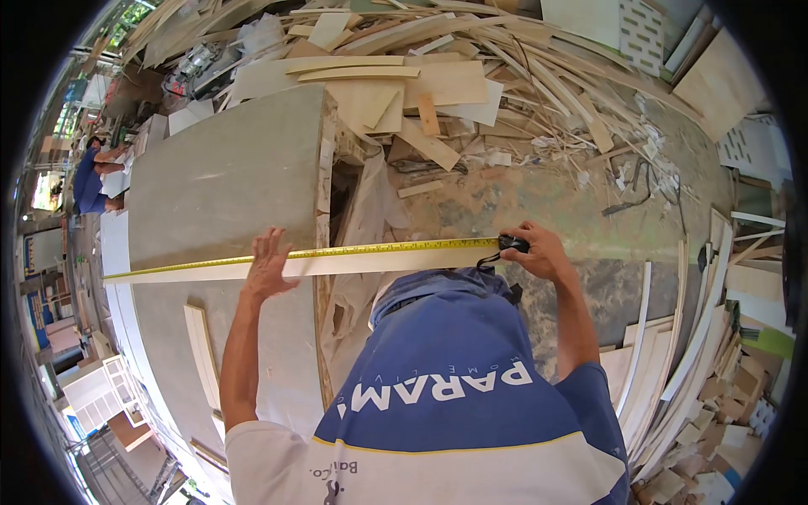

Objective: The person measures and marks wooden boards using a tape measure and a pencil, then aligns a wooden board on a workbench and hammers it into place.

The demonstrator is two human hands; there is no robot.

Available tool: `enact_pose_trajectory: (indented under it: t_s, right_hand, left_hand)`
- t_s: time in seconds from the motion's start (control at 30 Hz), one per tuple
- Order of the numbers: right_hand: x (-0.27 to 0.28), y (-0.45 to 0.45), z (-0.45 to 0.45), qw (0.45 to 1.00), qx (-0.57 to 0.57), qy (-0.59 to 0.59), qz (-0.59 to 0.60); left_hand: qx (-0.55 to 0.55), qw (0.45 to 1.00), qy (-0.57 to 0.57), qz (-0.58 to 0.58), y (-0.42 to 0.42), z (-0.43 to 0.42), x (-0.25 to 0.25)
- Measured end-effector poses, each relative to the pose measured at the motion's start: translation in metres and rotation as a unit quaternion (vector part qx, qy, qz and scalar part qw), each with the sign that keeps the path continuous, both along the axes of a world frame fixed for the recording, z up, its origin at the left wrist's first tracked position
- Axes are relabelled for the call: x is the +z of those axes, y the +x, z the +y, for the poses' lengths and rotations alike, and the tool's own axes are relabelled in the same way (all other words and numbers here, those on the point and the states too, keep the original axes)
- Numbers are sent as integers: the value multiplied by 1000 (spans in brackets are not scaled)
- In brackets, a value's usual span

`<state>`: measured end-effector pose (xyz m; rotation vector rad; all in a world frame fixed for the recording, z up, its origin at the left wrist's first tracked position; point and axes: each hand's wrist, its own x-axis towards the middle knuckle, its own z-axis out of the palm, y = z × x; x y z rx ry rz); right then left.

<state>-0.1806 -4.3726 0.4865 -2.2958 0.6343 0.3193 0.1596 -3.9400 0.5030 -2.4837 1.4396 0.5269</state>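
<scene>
My right hand point(539, 250) is closed around the black case of a tape measure point(514, 243), close to my waist. From the case, the yellow tape blade point(379, 247) stretches left across the worktable point(227, 177) to its far side. A long pale wooden strip point(370, 263) lies along the blade, just on my side of it. My left hand point(268, 263) is over the strip and blade with its fingers spread and thumb out; whether it presses on them I cannot tell.
Offcuts and long wood strips point(404, 42) are heaped beyond the table. Short boards point(200, 353) lie on the table's near part. Another person point(91, 177) in blue is working at the far left. Long boards point(648, 370) and scraps point(715, 412) lie at right.
</scene>
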Motion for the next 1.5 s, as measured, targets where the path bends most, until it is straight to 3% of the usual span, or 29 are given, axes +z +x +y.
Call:
enact_pose_trajectory:
  t_s: [0.03,0.1,0.17,0.23,0.3,0.43,0.5,0.6,0.73,0.83,0.93,1.0,1.2,1.5]
  right_hand:
    - [0,0,2,1000,-6,7,2]
    - [-5,0,3,1000,-12,7,-2]
    - [-6,0,4,1000,-18,5,-7]
    - [-5,0,8,1000,-30,-5,6]
    - [-2,0,10,999,-39,-6,5]
    - [4,4,18,998,-56,-22,9]
    - [1,4,24,997,-65,-35,-4]
    - [4,12,34,994,-64,-83,-19]
    - [2,21,47,992,-70,-104,-33]
    - [-2,24,44,992,-80,-90,-28]
    - [-7,23,39,992,-102,-61,-33]
    - [-9,19,37,990,-118,-50,-50]
    - [-12,12,43,981,-171,-37,-81]
    - [-14,12,58,956,-237,-35,-167]
  left_hand:
    - [-4,1000,0,2,-8,-13,-4]
    - [-37,985,-145,82,-26,-47,-16]
    - [-14,964,-192,186,-51,-95,-36]
    - [-91,941,-239,220,-80,-145,-58]
    - [-102,912,-305,257,-114,-187,-78]
    - [-75,901,-266,333,-132,-228,-80]
    - [29,842,-300,448,-131,-230,-77]
    - [5,833,-334,441,-131,-232,-77]
    - [4,821,-314,477,-125,-244,-81]
    - [-66,824,-300,476,-122,-259,-79]
    - [-107,813,-255,513,-120,-278,-72]
    - [-142,836,-172,502,-119,-290,-65]
    - [-182,813,-172,526,-123,-307,-65]
    - [-208,832,-129,498,-128,-330,-67]
